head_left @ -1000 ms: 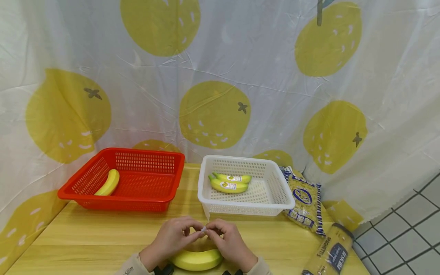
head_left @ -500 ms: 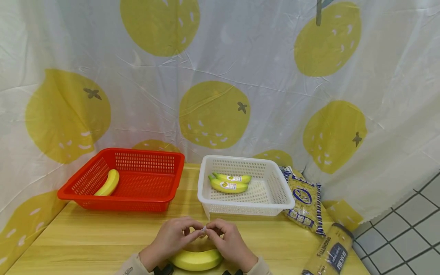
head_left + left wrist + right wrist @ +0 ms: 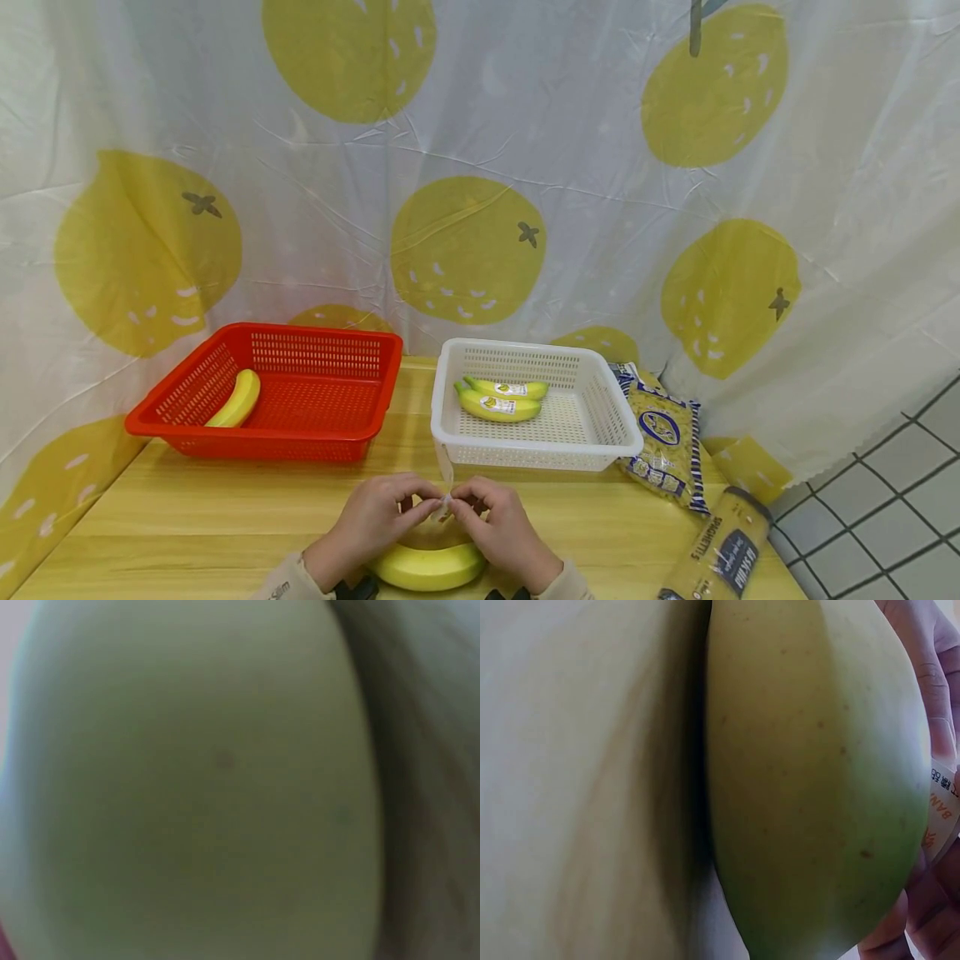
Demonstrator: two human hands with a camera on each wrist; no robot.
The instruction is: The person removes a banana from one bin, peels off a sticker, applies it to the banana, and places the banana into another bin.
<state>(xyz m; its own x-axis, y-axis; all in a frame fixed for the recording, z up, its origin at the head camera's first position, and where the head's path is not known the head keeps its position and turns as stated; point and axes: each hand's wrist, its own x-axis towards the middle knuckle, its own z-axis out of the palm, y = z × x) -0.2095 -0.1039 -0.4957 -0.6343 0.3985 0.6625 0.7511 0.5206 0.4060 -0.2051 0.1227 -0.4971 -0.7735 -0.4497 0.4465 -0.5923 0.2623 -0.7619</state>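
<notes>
Around the middle of the head view, a big white curtain (image 3: 480,150) hangs at 12 o'clock, with round yellow fruits (image 3: 150,250) on it at 9, 11 and near 2. At 4 o'clock a see-through bag of yellow pasta (image 3: 666,437) with blue stripes and a blue oval lies on the yellow wood table (image 3: 187,517), and just beside it, between 4 and 5, a pack of spaghetti (image 3: 718,546) with a dark end lies at a slant. Farther out at 4, white tiles (image 3: 885,508) with dark lines show next to the curtain's low edge.
</notes>
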